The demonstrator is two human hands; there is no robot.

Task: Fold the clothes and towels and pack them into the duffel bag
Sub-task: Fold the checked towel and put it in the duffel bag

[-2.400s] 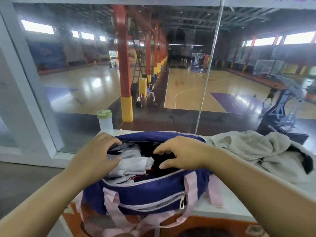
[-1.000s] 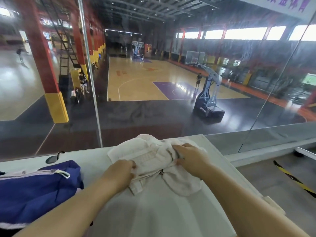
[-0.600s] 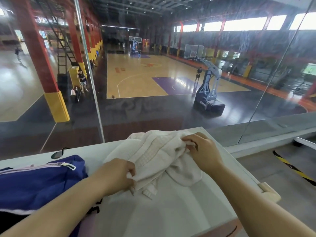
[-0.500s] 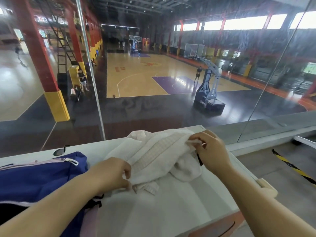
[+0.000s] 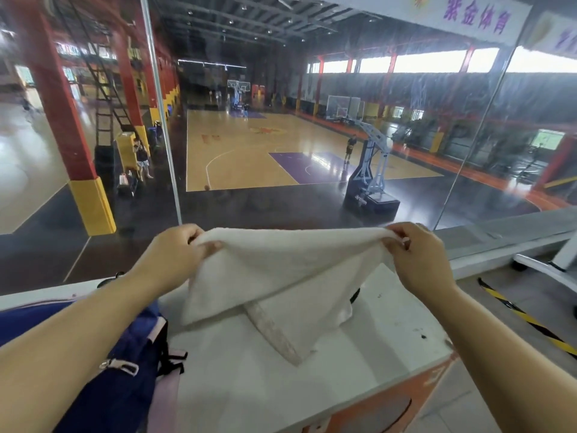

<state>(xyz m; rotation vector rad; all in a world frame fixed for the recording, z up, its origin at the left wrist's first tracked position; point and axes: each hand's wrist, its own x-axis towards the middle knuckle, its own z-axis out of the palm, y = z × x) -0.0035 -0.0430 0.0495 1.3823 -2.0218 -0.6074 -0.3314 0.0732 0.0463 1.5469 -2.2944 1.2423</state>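
Left hand (image 5: 175,257) and right hand (image 5: 418,260) each pinch the white towel (image 5: 281,276) top; it hangs onto the worktop (image 5: 390,339), blue duffel bag (image 5: 125,370) left.

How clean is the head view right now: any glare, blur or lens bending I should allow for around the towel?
Head view: the towel and both hands, left hand and right hand, are sharp; wide-angle bending curves the window frame; the glass shows streaky reflections; the far windows are blown out white.
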